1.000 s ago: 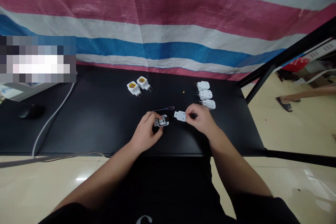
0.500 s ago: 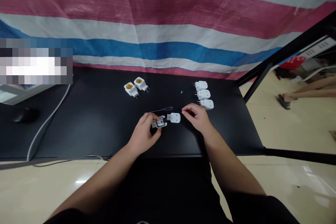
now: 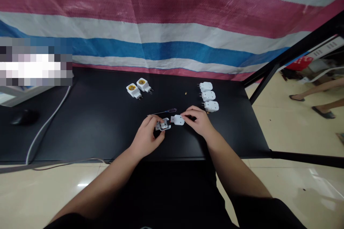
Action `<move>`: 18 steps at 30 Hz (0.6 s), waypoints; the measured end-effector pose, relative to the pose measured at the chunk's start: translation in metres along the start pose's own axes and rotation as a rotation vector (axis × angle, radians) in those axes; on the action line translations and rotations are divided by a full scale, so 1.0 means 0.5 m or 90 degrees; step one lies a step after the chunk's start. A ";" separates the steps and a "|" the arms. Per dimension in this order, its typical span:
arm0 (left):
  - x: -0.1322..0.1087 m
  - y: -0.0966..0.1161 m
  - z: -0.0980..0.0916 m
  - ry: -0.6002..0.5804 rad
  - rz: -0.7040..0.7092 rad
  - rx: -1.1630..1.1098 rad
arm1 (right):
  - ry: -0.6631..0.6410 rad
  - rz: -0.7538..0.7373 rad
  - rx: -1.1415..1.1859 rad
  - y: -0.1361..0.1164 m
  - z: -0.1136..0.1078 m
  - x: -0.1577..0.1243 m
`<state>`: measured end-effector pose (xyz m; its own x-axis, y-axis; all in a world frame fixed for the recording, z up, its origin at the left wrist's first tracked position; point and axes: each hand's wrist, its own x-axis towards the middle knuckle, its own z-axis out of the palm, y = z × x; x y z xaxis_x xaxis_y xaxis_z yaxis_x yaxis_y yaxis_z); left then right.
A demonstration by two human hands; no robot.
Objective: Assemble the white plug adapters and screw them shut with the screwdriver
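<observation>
My left hand [image 3: 148, 134] grips an opened white plug housing [image 3: 164, 124], its inside facing up with metal parts in it. Just right of that lies a flat white plug cover [image 3: 179, 120] with small holes. The thumb and fingertips of my right hand [image 3: 197, 120] are pinched at the upper right corner of this cover; whether something tiny is also between them cannot be seen. Behind both pieces rests a screwdriver [image 3: 169, 110], its thin shaft pointing left.
Two white plug-in lamp holders [image 3: 133, 90] with gold-coloured sockets stand at back left. Three white plugs [image 3: 208, 96] line up at right, and a tiny brass piece [image 3: 185, 93] lies between the groups. A mouse [image 3: 24, 117] and cable [image 3: 48, 123] are left. A person's legs [image 3: 319, 93] show beyond the table.
My right hand has moved slightly left, bringing its fingertips to the corner of the plug cover. My left hand holds the housing in the same place. The person's legs at right have shifted.
</observation>
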<state>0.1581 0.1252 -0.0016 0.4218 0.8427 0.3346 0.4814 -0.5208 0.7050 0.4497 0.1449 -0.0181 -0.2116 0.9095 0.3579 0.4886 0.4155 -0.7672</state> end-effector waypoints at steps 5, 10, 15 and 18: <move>0.001 0.001 0.000 0.003 0.002 0.000 | -0.014 0.000 -0.025 -0.009 0.007 0.003; -0.001 0.000 0.000 -0.003 0.000 -0.002 | -0.017 0.015 -0.032 -0.010 0.008 0.004; -0.003 -0.002 0.000 -0.010 -0.008 -0.007 | 0.006 0.025 -0.035 -0.011 0.008 0.004; -0.003 -0.002 0.001 -0.012 -0.007 -0.007 | 0.008 0.030 -0.042 -0.012 0.008 0.004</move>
<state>0.1572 0.1244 -0.0032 0.4315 0.8455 0.3145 0.4774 -0.5098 0.7157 0.4430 0.1441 -0.0149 -0.1768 0.9276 0.3290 0.5523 0.3702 -0.7469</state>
